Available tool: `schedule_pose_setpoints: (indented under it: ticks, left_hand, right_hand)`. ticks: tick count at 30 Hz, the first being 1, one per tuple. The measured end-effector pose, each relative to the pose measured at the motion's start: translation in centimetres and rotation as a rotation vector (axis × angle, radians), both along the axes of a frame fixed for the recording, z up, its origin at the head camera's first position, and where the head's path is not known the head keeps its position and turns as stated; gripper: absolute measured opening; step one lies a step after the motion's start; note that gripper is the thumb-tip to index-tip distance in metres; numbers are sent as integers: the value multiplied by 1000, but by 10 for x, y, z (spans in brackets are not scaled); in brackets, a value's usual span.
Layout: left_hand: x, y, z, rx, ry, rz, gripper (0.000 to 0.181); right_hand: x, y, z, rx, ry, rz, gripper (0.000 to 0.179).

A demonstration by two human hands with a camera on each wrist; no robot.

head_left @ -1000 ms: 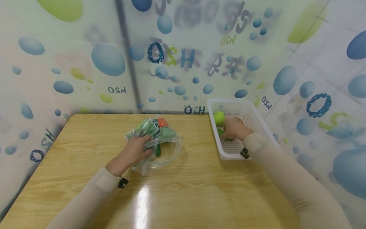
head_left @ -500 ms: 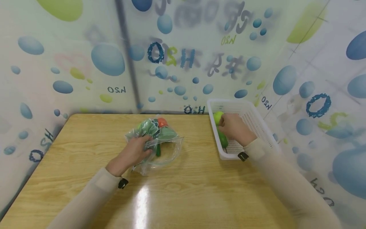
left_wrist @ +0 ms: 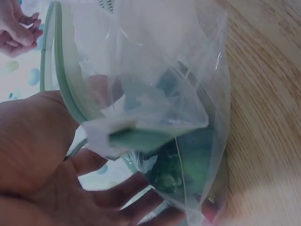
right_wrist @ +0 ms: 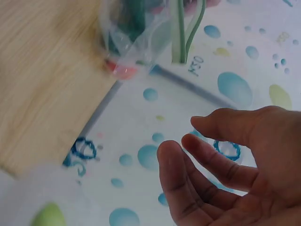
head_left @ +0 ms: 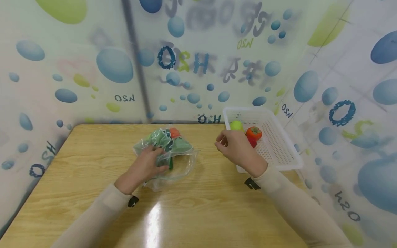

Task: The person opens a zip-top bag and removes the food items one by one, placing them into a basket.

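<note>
The left hand (head_left: pixel 141 170), in the head view, rests on a clear zip bag (head_left: pixel 178 146) with its fingers spread and relaxed, touching the film without gripping it. The bag lies on the bench (head_left: pixel 198 210), left of the basket, its near part slack. Through the film show green leafy-looking shapes, a red round item (head_left: pixel 174 133) at the far side and a narrow dark green piece (head_left: pixel 171 163) by the thumb. The right hand (head_left: pixel 239 148), released, hangs at the left side of the white plastic basket (head_left: pixel 274 144), fingers loosely bent. Inside the basket are 3 visible fruits: a yellow-green round fruit (head_left: pixel 236 125) near the far left, an orange-red persimmon (head_left: pixel 254 133) with a green calyx, and a red fruit (head_left: pixel 252 142) just beside it, partly hidden by the hand. Both forearms wear beige sleeves, with 1 black wrist mount at each cuff.

In the left wrist view, the bag hangs beside the palm with its green zip strip (left_wrist: pixel 61 61) curving past the thumb. The fingers extend along the film; some contents blur.

In the right wrist view, a gap parts the thumb from the bent fingertips. The bag stands well apart, near the top, and the basket's blurred corner fills the lower left.
</note>
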State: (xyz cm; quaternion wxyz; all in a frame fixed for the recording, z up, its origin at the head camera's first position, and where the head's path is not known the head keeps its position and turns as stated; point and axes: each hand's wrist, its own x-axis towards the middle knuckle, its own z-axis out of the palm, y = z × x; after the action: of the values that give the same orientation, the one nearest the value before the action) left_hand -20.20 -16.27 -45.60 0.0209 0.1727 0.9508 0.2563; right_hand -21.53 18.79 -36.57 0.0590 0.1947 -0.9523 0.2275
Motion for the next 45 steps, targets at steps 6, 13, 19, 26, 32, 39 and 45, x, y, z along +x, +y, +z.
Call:
schedule_pose_setpoints:
  ticks: [6, 13, 19, 26, 32, 39, 45]
  left_hand:
    - [5, 4, -1, -29, 43, 73, 58]
    - [5, 6, -2, -29, 59, 90, 46]
    - [1, 5, -2, -32, 66, 68, 40]
    - [2, 1, 2, 2, 90, 39, 36]
    - [3, -1, 4, 34, 88, 25, 33]
    - [5, -6, 1, 64, 117, 2, 30]
    - [5, -11, 2, 73, 81, 20, 24]
  right_hand:
    - [14, -27, -12, -56, 59, 116, 6]
    - [30, -57, -27, -89, 190, 486, 9]
    - [34, -78, -39, -1, 150, 652, 12]
    - [21, -96, -57, 145, 24, 605, 19]
    - [9, -107, -71, 179, -4, 531, 18]
    - [4, -119, -82, 265, 49, 459, 24]
    - [-2, -130, -86, 280, -11, 401, 36]
